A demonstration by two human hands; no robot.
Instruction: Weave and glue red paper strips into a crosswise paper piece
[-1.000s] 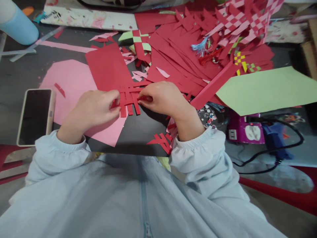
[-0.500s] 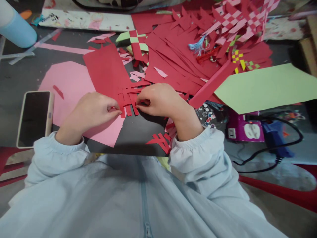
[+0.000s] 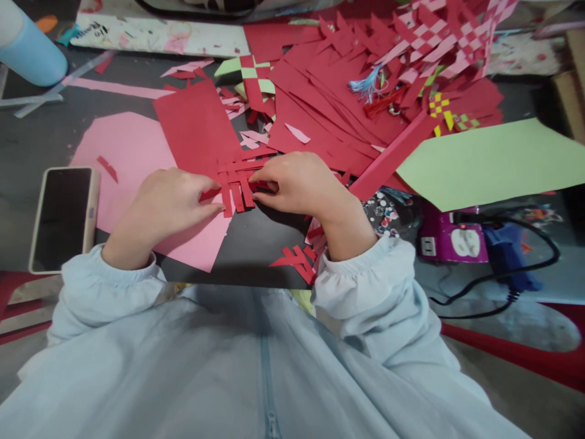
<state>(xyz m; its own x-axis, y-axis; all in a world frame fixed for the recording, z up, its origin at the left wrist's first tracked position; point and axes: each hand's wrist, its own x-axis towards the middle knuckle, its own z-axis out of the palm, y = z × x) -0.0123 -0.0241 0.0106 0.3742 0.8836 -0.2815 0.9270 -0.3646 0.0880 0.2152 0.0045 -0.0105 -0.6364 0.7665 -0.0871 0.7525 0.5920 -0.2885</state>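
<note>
Red woven paper strips [image 3: 236, 183] cross over and under each other between my hands, their loose ends pointing toward me. My left hand [image 3: 171, 198] grips the left edge of the weave, thumb and forefinger slightly apart around a bit of red paper. From the other side, my right hand [image 3: 295, 183] holds the right edge, with thumb and forefinger at the strip ends. A pink paper sheet [image 3: 123, 146] lies under my left hand, and a red paper sheet [image 3: 196, 122] sits just behind the weave.
A phone [image 3: 65, 218] lies at left, with a blue bottle [image 3: 39, 52] beyond. Red paper pieces [image 3: 320, 97] and woven pink-and-red pieces [image 3: 425, 36] pile up at the back. To the right are a green sheet [image 3: 493, 161], a purple box [image 3: 452, 238] and a corded blue tool [image 3: 509, 253].
My left thumb and forefinger have parted a little at the weave's left edge. The right fingers have also opened slightly, and the strip ends beside them have shifted a little.
</note>
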